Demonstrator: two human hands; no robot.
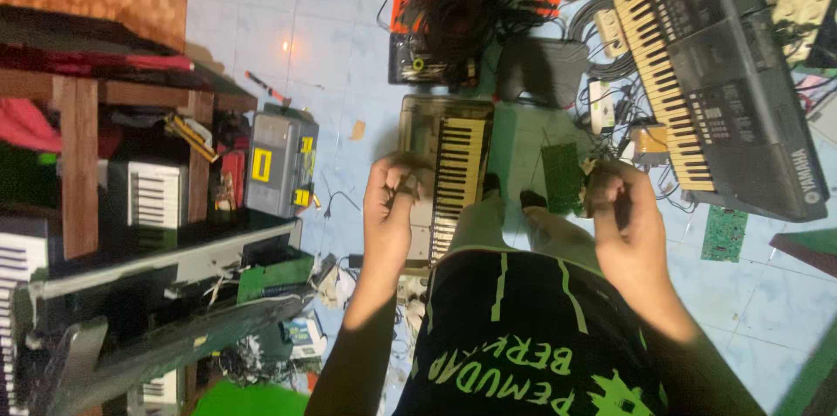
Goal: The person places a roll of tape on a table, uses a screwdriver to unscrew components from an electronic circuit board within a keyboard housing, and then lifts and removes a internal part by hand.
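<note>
Here the left hand (390, 198) is curled, pinching something small and blurred; the right hand (617, 207) is closed in a fist — what it grips, I cannot tell. Just beyond the left hand lies a small keyboard (449, 167) with glossy keys in an opened case. A dropped small part could vanish among the tangled cables (453, 23) on the smooth tiled floor (261, 32).

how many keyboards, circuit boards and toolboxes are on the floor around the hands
keyboards on the floor: 2, a small one by the left hand, a big dark one
green circuit boards: 2
grey toolbox: 1
total: 5
</note>
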